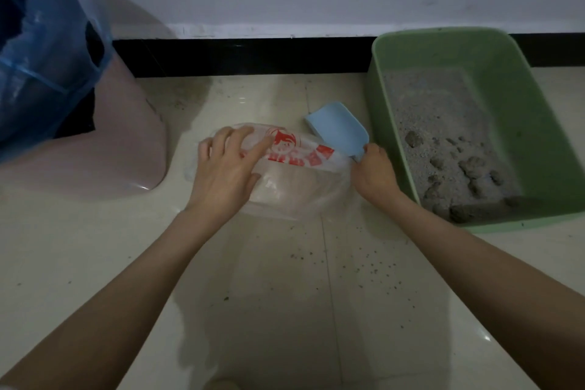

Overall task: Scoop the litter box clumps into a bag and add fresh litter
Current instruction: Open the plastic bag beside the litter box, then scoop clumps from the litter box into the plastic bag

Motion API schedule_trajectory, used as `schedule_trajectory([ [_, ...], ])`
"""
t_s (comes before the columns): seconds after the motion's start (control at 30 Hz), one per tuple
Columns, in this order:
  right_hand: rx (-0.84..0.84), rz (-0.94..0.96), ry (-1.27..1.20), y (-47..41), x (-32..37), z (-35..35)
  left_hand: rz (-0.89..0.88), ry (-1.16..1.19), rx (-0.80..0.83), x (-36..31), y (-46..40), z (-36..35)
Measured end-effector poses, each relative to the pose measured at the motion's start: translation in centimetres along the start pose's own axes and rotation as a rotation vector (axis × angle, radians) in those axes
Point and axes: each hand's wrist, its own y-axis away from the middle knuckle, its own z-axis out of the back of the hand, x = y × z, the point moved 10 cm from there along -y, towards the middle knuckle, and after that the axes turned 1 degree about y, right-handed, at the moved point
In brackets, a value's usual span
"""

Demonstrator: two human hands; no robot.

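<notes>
Progress: early stage, judged from layout. Dark clumps (468, 168) are seen lying in the grey litter of the green litter box (538, 123), at right on the floor against the wall; most are gathered toward its near end. None are visible in the bag. Scooping is therefore taken as not yet done, and fresh litter not yet added (no litter supply can be identified in view).

The clear plastic bag (285, 180) with red print is laid flat on the floor tiles, centre, just left of the box. Scattered grains are noted on the floor (348, 310) nearer the camera.

Left hand (228, 168): fingers spread, palm down, resting on the bag's far-left part; nothing is gripped, the film is only pressed or felt.

Right hand (373, 174): grip closed round the handle of the blue scoop (338, 130), whose pan is empty and points far-left, over the bag's right edge.

A pink bin with blue liner (47, 57) stands far left.
</notes>
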Motion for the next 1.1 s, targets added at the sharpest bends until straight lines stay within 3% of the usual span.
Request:
schedule_trajectory([
  [0.1,0.114,-0.211,-0.155,-0.5,-2.5,-1.7,0.064,0.003,0.184,1.7,-1.4,-2.8],
  [0.17,0.169,-0.277,-0.195,-0.4,-3.3,-2.3,0.113,0.06,0.143,2.5,-2.2,-2.5],
  [0.3,0.204,-0.269,-0.271,-0.7,-2.9,-2.7,0.32,0.143,-0.012,5.7,-2.2,-0.7],
  [0.4,0.177,-0.228,-0.35,-0.8,-1.7,-2.4,0.459,0.254,-0.006,8.1,-1.8,-1.0],
  [0.5,0.148,-0.141,-0.421,-0.5,0.3,-1.3,0.49,0.384,0.02,8.4,-1.4,-1.9],
  [0.67,-0.011,-0.077,-0.475,0.3,2.3,4.8,0.466,0.436,0.029,7.0,-1.8,-1.8],
  [0.77,-0.113,-0.102,-0.379,0.6,1.6,9.2,0.476,0.505,0.069,5.1,-2.2,-1.7],
  [0.97,-0.115,-0.148,-0.3,3.1,-1.2,16.1,0.403,0.506,0.248,0.8,-3.5,-1.5],
  [1.1,-0.093,-0.191,-0.177,4.1,-5.9,20.0,0.195,0.483,0.28,-4.2,-4.6,-0.3],
])
